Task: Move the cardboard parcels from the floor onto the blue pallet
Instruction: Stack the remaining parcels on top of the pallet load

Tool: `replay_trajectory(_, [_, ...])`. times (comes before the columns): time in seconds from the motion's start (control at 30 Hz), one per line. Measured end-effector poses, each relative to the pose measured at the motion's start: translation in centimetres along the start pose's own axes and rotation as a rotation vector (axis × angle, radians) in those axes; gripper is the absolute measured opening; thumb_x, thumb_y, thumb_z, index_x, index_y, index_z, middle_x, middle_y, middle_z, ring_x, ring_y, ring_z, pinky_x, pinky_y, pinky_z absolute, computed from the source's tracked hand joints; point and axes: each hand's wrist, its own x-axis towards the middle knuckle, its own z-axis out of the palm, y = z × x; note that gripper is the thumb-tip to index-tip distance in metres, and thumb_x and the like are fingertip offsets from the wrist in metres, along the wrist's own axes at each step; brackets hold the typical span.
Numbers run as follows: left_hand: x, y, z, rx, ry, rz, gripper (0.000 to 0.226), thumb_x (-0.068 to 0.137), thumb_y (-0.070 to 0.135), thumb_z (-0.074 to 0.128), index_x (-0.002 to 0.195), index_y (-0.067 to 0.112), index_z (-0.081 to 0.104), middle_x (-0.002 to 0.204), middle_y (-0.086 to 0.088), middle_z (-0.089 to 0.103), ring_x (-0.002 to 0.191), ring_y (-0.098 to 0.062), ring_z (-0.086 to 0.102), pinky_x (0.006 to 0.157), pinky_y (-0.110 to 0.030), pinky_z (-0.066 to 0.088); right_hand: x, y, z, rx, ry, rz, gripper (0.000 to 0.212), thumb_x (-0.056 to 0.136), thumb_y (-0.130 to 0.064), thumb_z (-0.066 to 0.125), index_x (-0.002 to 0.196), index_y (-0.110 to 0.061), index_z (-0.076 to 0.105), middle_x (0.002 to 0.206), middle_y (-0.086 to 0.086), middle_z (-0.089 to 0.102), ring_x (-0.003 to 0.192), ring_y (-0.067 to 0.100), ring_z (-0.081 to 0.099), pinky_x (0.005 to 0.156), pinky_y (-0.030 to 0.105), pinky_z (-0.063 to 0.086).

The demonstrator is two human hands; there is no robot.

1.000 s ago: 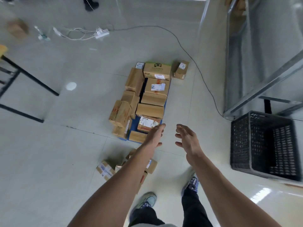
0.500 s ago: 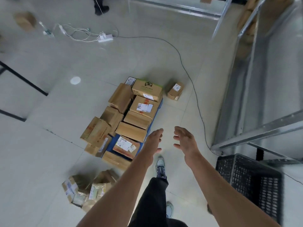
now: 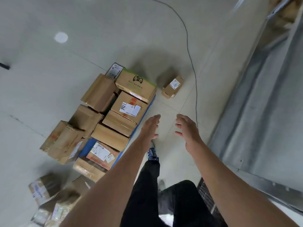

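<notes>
The blue pallet lies on the floor left of centre, mostly covered by several cardboard parcels. One small parcel with a white label sits alone on the floor beyond the pallet's far right corner. More parcels lie on the floor at the lower left. My left hand and my right hand are stretched forward, fingers apart, palms facing each other, holding nothing. Both hover above bare floor to the right of the pallet, short of the lone small parcel.
A black cable runs along the floor past the small parcel. A metal shelf frame fills the right side. A black crate shows partly at the bottom right. My legs and a shoe are below the hands.
I have stepped forward along the right side of the pallet. The pallet and the lone small parcel are nearer and larger in view. Both hands stay open and empty.
</notes>
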Motion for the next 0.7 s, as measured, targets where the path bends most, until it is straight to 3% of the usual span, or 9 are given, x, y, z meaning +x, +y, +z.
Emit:
replay_trajectory(0.1, [4.0, 1.7, 1.4, 0.004, 0.002, 0.005, 0.044, 0.104, 0.041, 0.052, 0.139, 0.013, 0.056, 0.138, -0.005, 0.059, 0.128, -0.02, 0.055, 0.107, -0.046, 0.049, 5.4, -1.9, -0.5, -0.04, 0.006, 0.005, 0.019, 0.106, -0.031, 0.053, 0.123, -0.027, 0.062, 0.123, 0.0, 0.063, 0.104, 0.004, 0.061, 0.073, 0.026, 0.053])
replay_trajectory(0.27, [11.9, 2.9, 4.0, -0.023, 0.015, -0.042, 0.046, 0.102, 0.046, 0.054, 0.136, 0.016, 0.058, 0.136, -0.003, 0.06, 0.127, -0.02, 0.056, 0.1, -0.043, 0.05, 15.3, -4.2, -1.6, -0.09, -0.007, 0.01, 0.031, 0.106, -0.029, 0.052, 0.134, -0.019, 0.061, 0.118, 0.0, 0.063, 0.113, 0.014, 0.062, 0.079, 0.027, 0.055])
replay_trajectory(0.4, [19.0, 3.4, 6.5, -0.054, 0.04, -0.056, 0.042, 0.101, 0.048, 0.055, 0.13, 0.017, 0.061, 0.133, -0.001, 0.061, 0.124, -0.018, 0.056, 0.095, -0.041, 0.05, 24.4, -4.5, -2.9, -0.154, -0.031, 0.019, 0.017, 0.104, -0.027, 0.052, 0.117, -0.024, 0.063, 0.113, 0.001, 0.062, 0.111, 0.015, 0.061, 0.09, 0.034, 0.057])
replay_trajectory(0.5, [24.9, 3.4, 8.7, -0.068, 0.063, -0.083, 0.038, 0.101, 0.049, 0.053, 0.127, 0.023, 0.06, 0.133, 0.0, 0.059, 0.124, -0.017, 0.055, 0.098, -0.042, 0.05, 31.5, -3.8, -4.0, -0.187, -0.043, 0.051, 0.011, 0.103, -0.027, 0.053, 0.104, -0.03, 0.064, 0.11, 0.002, 0.06, 0.106, 0.015, 0.059, 0.089, 0.034, 0.056])
replay_trajectory(0.63, [32.4, 3.4, 11.9, -0.096, 0.114, -0.129, 0.027, 0.101, 0.05, 0.053, 0.119, 0.03, 0.057, 0.129, 0.002, 0.058, 0.121, -0.016, 0.055, 0.093, -0.04, 0.049, 40.4, -3.0, -5.0, -0.238, -0.053, 0.053, 0.016, 0.104, -0.029, 0.052, 0.117, -0.028, 0.061, 0.106, -0.007, 0.061, 0.103, 0.011, 0.059, 0.089, 0.033, 0.056])
replay_trajectory(0.7, [35.8, 3.3, 13.3, -0.113, 0.131, -0.151, 0.03, 0.1, 0.05, 0.053, 0.123, 0.03, 0.057, 0.132, 0.004, 0.056, 0.121, -0.016, 0.054, 0.089, -0.038, 0.049, 44.5, -2.6, -5.2, -0.277, -0.058, 0.044, 0.018, 0.104, -0.03, 0.051, 0.119, -0.029, 0.061, 0.11, -0.009, 0.062, 0.108, 0.012, 0.06, 0.096, 0.038, 0.055])
